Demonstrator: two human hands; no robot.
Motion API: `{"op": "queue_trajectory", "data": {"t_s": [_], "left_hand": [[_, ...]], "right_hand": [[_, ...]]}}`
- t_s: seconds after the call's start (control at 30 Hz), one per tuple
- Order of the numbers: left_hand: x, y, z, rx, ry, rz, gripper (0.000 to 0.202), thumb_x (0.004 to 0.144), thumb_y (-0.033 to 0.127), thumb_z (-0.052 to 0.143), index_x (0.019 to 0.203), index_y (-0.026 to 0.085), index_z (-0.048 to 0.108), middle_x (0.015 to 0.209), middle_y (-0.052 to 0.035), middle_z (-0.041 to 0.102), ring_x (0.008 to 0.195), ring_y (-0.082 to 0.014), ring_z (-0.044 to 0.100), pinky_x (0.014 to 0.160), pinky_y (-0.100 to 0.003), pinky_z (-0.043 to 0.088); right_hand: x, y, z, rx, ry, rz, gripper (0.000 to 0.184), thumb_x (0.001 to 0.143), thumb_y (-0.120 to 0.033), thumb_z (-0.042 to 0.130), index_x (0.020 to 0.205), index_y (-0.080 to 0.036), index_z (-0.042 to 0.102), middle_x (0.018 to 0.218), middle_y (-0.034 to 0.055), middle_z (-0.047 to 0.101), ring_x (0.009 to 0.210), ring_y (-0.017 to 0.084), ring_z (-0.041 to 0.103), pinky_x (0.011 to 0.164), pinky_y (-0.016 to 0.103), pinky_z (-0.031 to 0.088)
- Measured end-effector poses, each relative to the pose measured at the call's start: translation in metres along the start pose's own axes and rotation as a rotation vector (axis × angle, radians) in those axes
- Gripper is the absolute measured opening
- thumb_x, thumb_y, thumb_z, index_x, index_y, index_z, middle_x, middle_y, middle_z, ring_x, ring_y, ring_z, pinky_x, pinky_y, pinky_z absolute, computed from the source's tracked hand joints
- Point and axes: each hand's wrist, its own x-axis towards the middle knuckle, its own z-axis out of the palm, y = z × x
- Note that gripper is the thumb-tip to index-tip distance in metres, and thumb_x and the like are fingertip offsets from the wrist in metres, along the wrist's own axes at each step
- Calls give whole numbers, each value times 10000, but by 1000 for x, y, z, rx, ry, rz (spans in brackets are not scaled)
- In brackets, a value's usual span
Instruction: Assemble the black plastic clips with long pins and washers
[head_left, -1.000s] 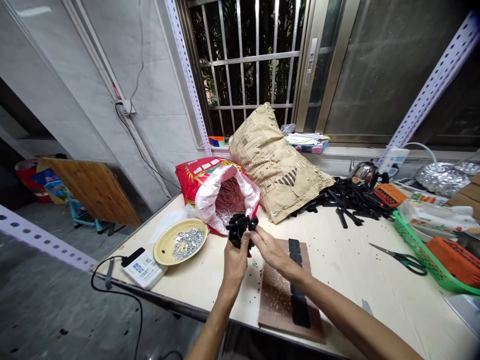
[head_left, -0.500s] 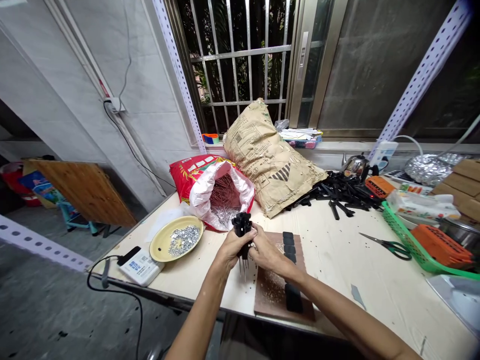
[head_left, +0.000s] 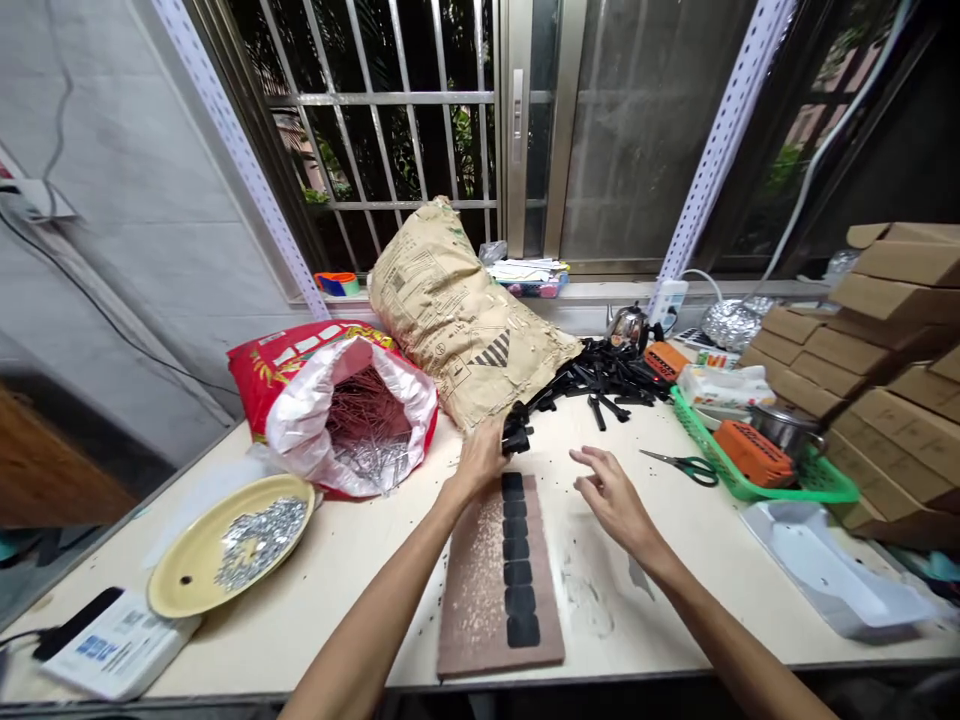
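My left hand [head_left: 482, 452] is closed around a bunch of small black plastic parts [head_left: 517, 430], just beyond the far end of a brown board [head_left: 474, 645]. A row of black rounded-square pads [head_left: 517, 573] lies along the right side of that board, with pale crumbs scattered to their left. My right hand [head_left: 613, 500] hovers over the bare tabletop right of the board, its fingers apart and nothing in them. Closest beyond it is the pile of long black plastic pieces [head_left: 600, 370] against the paper sack. The left palm and part of the bunch are hidden.
At left stand a red-and-white bag [head_left: 300, 400] of thin reddish rods, a yellow plate [head_left: 176, 560] with silvery bits and a white box [head_left: 112, 650]. A large paper sack [head_left: 465, 320] leans behind. Scissors [head_left: 694, 468], a green basket [head_left: 757, 488] and stacked cartons [head_left: 885, 400] are at right.
The view has turned right. My right hand has come away from the black parts and moved right, opening. My left hand has carried the bunch to the board's far end.
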Motion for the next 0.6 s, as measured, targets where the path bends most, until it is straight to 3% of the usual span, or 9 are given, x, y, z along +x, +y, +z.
{"op": "queue_trajectory", "data": {"t_s": [0.17,0.33,0.47,0.53,0.6], "left_hand": [[28,-16,39,100,-167,66,699,599,227,747,1250,144,506,1100,-151,599,1072,-325,533,905,-435,431],[29,-33,58,140,-214,118,648,755,341,645,1331,145,422,1145,-154,556,1111,-304,494,954,-461,392],[30,-30,47,144,-201,133,600,860,350,506,1393,136,329,1186,-160,523,1105,-283,492,948,-456,397],[26,-12,32,141,-150,163,607,874,355,483,1411,143,298,1214,-161,508,1112,-278,481,956,-454,392],[15,19,15,151,-59,214,619,865,323,503,1423,166,286,1273,-156,481,1152,-283,447,981,-458,371]], "right_hand": [[-21,47,-16,-55,56,96,330,844,-291,424,1090,-198,624,1230,108,488,852,165,598,771,339,512],[-24,60,-14,-53,122,162,343,841,-306,425,1079,-182,637,1220,118,500,920,193,593,794,350,508],[-21,48,-17,21,175,151,375,857,-383,450,1135,-187,608,1254,118,483,914,189,597,800,347,502],[-19,39,-19,143,146,193,403,854,-437,475,1141,-184,600,1211,117,527,860,183,614,783,343,507],[-17,29,-18,342,56,301,450,843,-491,497,1143,-169,594,1103,115,594,782,172,627,749,335,520]]}}
